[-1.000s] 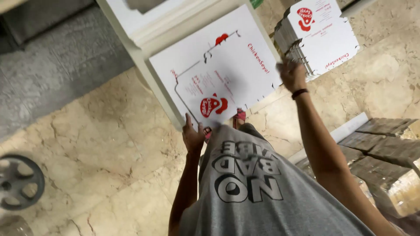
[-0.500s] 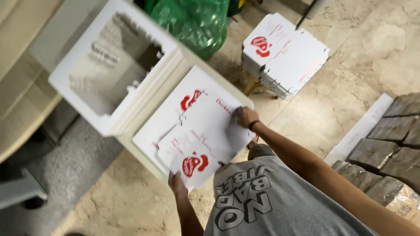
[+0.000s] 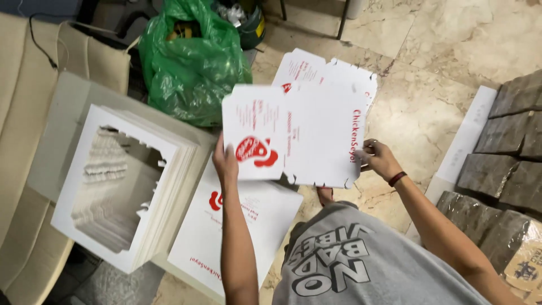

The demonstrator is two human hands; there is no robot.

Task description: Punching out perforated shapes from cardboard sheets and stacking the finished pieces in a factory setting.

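Both hands now hold a flat white box blank [image 3: 299, 135] with red print up in the air, clear of the pile it lay on half a second ago. The left hand [image 3: 224, 164] pinches its left edge near the red logo; the right hand [image 3: 379, 159] grips the right edge, fingers curled around the card. The sheet has come off the pile and hangs flat, unfolded. Under it, on the left, more printed blanks [image 3: 237, 226] lie flat, beside a thick stack of white cut-out sheets [image 3: 169, 186]. A green plastic bag [image 3: 192, 68] sits far left on the floor. Dark bricks [image 3: 508, 147] lie on the right.
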